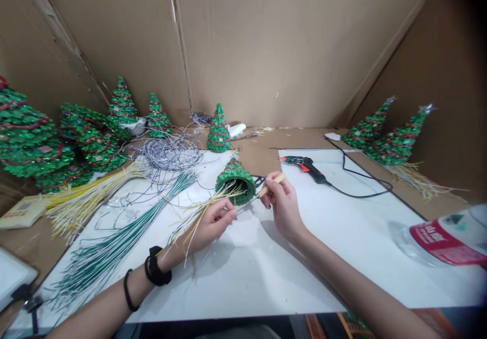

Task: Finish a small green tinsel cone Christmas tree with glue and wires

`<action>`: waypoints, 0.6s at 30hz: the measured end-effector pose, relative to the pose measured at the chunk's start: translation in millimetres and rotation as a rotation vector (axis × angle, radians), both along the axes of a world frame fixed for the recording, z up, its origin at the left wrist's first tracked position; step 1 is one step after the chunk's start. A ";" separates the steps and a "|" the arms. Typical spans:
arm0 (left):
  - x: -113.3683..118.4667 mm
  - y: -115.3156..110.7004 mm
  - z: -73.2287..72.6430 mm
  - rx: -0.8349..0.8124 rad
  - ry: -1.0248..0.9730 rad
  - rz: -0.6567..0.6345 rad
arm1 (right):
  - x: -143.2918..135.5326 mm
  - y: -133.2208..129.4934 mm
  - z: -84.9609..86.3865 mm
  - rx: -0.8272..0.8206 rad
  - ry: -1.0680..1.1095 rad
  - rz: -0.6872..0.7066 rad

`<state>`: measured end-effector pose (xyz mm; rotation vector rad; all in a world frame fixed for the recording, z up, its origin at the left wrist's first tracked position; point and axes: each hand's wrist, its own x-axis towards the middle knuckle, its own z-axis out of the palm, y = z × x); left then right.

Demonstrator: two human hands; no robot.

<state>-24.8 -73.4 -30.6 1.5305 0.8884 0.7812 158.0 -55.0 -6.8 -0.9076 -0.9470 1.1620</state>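
Note:
A small green Christmas tree lies tipped on the table, its hollow base facing me. Yellow and white wires spill from the opening and pass over my left wrist. My left hand is closed just below the base rim; what its fingertips pinch is too thin to make out. Right of the base, my right hand grips a tool with a light wooden handle, likely an awl. Its thin metal shaft points down and left toward my left fingertips.
At left lie bundles of green wires, yellow and white wires and a tangled coil. Decorated trees stand at left, back and right. A corded glue gun and plastic bottle lie right.

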 end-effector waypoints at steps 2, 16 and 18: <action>0.1 -0.2 0.3 0.002 -0.007 0.009 | 1.7 1.7 1.6 -0.005 0.021 -0.033; -0.3 -1.3 1.0 0.016 -0.009 0.005 | 6.0 6.5 6.1 -0.031 0.071 -0.089; -0.5 -1.6 1.5 0.012 -0.004 0.007 | 6.5 6.9 6.0 -0.038 0.069 -0.093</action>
